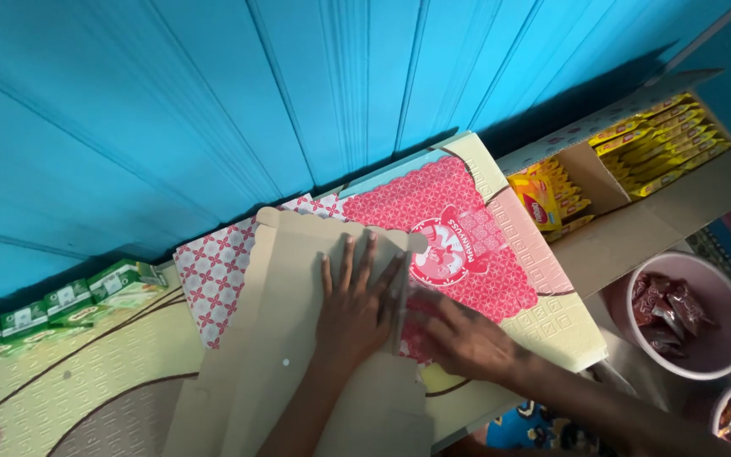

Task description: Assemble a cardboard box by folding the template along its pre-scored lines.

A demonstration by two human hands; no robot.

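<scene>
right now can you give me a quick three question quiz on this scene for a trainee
1. True or false: the left hand lies flat, fingers spread, on the brown cardboard flap.
2. Multiple choice: what does the pink bowl hold? A) dark red sachets B) green cartons C) nothing
3. Fill in: the open carton at right holds ____ packets.

Key
1. True.
2. A: the dark red sachets lie inside it; the green cartons stand along the blue wall.
3. Yellow: the yellow packets stand in rows. The right hand rests on the red patterned box.
</scene>
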